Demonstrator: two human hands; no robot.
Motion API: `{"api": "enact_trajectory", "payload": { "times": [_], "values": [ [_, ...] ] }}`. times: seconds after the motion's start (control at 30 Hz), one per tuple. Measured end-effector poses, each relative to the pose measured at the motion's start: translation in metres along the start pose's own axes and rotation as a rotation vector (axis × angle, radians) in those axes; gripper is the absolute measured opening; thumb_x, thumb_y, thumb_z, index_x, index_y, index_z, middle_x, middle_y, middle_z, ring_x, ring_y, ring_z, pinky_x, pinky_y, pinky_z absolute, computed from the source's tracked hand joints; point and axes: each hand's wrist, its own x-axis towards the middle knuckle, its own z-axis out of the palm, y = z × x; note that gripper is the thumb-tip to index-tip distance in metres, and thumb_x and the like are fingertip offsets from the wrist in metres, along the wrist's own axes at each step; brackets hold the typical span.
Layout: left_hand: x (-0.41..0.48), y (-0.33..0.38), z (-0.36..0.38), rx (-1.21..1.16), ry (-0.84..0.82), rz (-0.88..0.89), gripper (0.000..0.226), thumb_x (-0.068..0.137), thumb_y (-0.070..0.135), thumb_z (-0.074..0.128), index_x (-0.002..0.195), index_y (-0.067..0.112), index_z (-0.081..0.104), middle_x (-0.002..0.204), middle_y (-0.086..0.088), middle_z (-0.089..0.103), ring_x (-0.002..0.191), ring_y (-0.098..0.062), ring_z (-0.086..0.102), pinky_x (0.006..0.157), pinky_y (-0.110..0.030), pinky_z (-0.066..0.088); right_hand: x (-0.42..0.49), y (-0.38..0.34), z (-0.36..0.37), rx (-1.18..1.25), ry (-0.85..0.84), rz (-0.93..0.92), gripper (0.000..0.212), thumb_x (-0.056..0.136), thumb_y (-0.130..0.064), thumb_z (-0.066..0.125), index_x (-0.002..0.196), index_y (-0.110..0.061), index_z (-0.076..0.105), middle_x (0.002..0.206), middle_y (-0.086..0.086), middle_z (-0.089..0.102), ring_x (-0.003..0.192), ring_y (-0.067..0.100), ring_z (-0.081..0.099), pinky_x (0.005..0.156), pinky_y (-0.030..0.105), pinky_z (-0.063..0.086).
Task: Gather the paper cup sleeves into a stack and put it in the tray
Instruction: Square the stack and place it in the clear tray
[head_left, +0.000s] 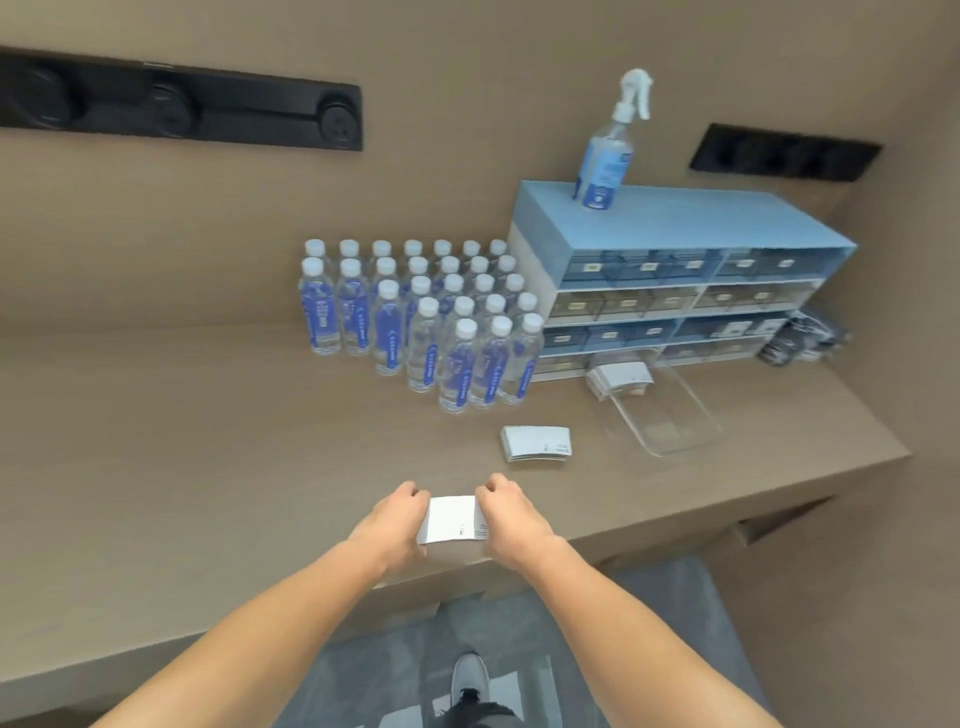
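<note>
A white stack of paper cup sleeves (451, 519) sits near the counter's front edge, squeezed between both my hands. My left hand (396, 517) presses its left end and my right hand (511, 512) presses its right end, fingers curled. A second stack of sleeves (536, 443) lies flat on the counter further back and to the right. A third bundle of sleeves (621, 378) rests in the far end of a clear plastic tray (675, 423), which lies pulled out from the drawer unit.
Several water bottles (426, 322) stand in rows behind the sleeves. A blue and white drawer unit (675, 291) with a spray bottle (608, 150) on top is at the back right. The counter edge (363, 608) runs just below my hands.
</note>
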Motion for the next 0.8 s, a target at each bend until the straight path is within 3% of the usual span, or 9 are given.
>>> {"api": "enact_trajectory", "payload": {
  "times": [0.27,0.4,0.5,0.6,0.8],
  "values": [
    [0.062,0.069,-0.001,0.075,-0.044,0.111,0.043,0.081,0.028,0.071,0.115,0.011,0.052,0.117,-0.008,0.049,0.107,-0.029,0.057,0.088,-0.035,0.047,0.002,0.083,-0.011,0.072,0.006,0.109,0.025,0.083,0.001,0.06,0.106,-0.003,0.052,0.116,0.01,0.043,0.111,0.032,0.048,0.09,0.039,0.048],
    [0.102,0.107,-0.001,0.097,-0.052,0.104,0.045,0.082,0.029,0.069,0.12,0.011,0.053,0.121,-0.009,0.052,0.111,-0.029,0.057,0.093,-0.035,0.049,0.028,0.139,-0.016,0.114,0.049,0.118,0.025,0.098,-0.009,0.045,0.122,-0.003,0.05,0.095,0.001,0.048,0.114,0.038,0.054,0.095,0.043,0.049],
    [0.128,0.13,-0.003,0.095,-0.05,0.077,0.05,0.08,0.027,0.071,0.123,0.011,0.051,0.123,-0.006,0.049,0.109,-0.029,0.059,0.092,-0.038,0.051,0.049,0.175,-0.027,0.117,-0.009,0.091,0.036,0.09,-0.003,0.057,0.125,-0.003,0.048,0.124,0.016,0.049,0.115,0.038,0.054,0.093,0.04,0.049],
    [0.148,0.146,-0.007,0.096,-0.054,0.032,0.052,0.08,0.03,0.071,0.125,0.012,0.049,0.125,-0.005,0.046,0.112,-0.028,0.058,0.091,-0.04,0.051,0.068,0.201,-0.035,0.121,-0.08,0.102,0.04,0.08,-0.002,0.064,0.115,-0.008,0.046,0.122,0.011,0.049,0.108,0.032,0.057,0.079,0.031,0.045],
    [0.175,0.147,-0.018,0.173,-0.026,-0.039,0.055,0.079,0.03,0.073,0.126,0.013,0.05,0.123,-0.007,0.05,0.115,-0.026,0.049,0.088,-0.036,0.048,0.106,0.217,-0.041,0.066,-0.067,-0.037,0.035,0.078,-0.002,0.062,0.111,-0.002,0.049,0.125,0.009,0.04,0.107,0.031,0.052,0.08,0.034,0.047]
  ]
}}
